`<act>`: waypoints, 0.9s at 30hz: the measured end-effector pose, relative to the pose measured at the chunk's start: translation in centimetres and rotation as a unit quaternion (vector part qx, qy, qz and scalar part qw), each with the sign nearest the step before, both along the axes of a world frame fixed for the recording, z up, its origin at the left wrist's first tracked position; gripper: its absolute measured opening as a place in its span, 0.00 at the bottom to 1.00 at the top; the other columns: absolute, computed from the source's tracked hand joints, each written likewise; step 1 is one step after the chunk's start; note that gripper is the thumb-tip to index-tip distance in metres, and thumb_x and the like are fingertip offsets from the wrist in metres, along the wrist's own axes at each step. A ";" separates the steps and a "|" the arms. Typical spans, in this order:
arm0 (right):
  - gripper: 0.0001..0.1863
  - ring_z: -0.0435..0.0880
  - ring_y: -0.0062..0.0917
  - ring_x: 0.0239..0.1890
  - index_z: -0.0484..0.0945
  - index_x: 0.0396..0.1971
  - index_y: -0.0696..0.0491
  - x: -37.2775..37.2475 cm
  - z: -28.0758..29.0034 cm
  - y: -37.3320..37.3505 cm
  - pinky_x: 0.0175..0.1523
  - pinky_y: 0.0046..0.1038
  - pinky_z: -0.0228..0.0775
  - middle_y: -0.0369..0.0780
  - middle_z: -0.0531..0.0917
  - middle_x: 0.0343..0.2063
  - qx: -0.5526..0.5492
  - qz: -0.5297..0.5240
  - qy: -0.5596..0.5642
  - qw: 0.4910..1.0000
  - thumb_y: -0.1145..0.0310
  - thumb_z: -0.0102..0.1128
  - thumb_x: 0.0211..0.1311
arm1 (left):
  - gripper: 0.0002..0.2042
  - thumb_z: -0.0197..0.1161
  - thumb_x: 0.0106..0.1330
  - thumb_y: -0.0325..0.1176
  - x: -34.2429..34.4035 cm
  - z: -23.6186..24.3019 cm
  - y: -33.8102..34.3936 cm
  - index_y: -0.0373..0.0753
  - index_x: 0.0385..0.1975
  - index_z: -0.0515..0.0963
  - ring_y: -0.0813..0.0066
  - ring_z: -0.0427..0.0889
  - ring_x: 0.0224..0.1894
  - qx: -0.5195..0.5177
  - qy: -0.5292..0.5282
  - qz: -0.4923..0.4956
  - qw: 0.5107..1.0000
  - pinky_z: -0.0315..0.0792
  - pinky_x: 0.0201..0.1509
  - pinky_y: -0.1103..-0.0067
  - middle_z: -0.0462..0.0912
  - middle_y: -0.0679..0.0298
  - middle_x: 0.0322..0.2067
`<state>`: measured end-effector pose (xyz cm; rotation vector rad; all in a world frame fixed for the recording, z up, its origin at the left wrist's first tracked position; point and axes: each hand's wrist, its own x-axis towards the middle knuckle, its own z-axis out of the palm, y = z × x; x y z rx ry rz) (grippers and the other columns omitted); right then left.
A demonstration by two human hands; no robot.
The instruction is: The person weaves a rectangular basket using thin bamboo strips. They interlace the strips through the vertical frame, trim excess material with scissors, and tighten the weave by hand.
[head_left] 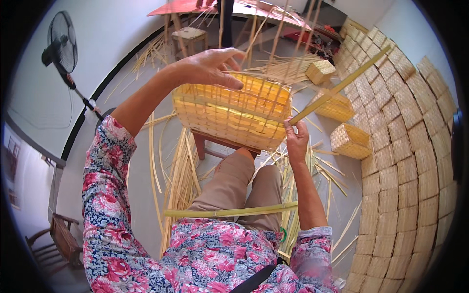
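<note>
A half-woven yellow basket point(229, 115) lies tilted in front of my knees on a brown wooden stool point(199, 145). Thin upright stakes point(276, 36) rise from its far side. Over the basket's upper edge reaches my left hand point(215, 67), fingers apart and holding nothing; whether it touches the weave I cannot tell. At the basket's right corner, my right hand point(297, 139) pinches a flat bamboo strip point(342, 87). The strip's long free end slants up and away to the right. Another greenish strip point(229, 213) rests across my lap.
Loose strips point(180, 178) litter the floor around the stool. Finished woven baskets point(349, 141) sit at right, beside a tall stack of woven baskets point(395, 185). A standing fan point(62, 44) is at left. Behind, a person point(225, 22) stands by a red-topped table point(171, 7).
</note>
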<state>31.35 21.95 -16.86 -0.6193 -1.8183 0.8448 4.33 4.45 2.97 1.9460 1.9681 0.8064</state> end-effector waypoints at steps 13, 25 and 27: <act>0.07 0.75 0.33 0.41 0.81 0.37 0.55 -1.3 -0.3 0.2 0.50 0.33 0.65 0.39 0.80 0.34 -0.039 -0.018 0.000 0.999 0.68 0.65 0.63 | 0.32 0.68 0.63 0.44 3.7 1.8 4.3 0.40 0.65 0.67 0.68 0.84 0.44 -0.012 -0.005 -0.126 0.992 0.77 0.52 0.75 0.84 0.56 0.44; 0.08 0.79 0.25 0.46 0.77 0.42 0.58 0.4 1.6 -1.2 0.53 0.28 0.69 0.38 0.81 0.39 -0.084 0.021 0.137 0.987 0.70 0.59 0.69 | 0.17 0.64 0.66 0.35 7.9 -0.8 7.3 0.47 0.54 0.74 0.70 0.86 0.34 -0.014 -0.014 -0.145 0.989 0.76 0.33 0.70 0.85 0.62 0.32; 0.07 0.79 0.20 0.44 0.76 0.42 0.58 2.5 3.2 -0.9 0.50 0.24 0.70 0.37 0.81 0.39 -0.039 0.018 0.139 0.989 0.70 0.55 0.72 | 0.12 0.63 0.65 0.33 7.9 -2.9 6.7 0.46 0.48 0.76 0.65 0.86 0.38 0.139 0.081 -0.189 0.969 0.77 0.34 0.68 0.85 0.61 0.34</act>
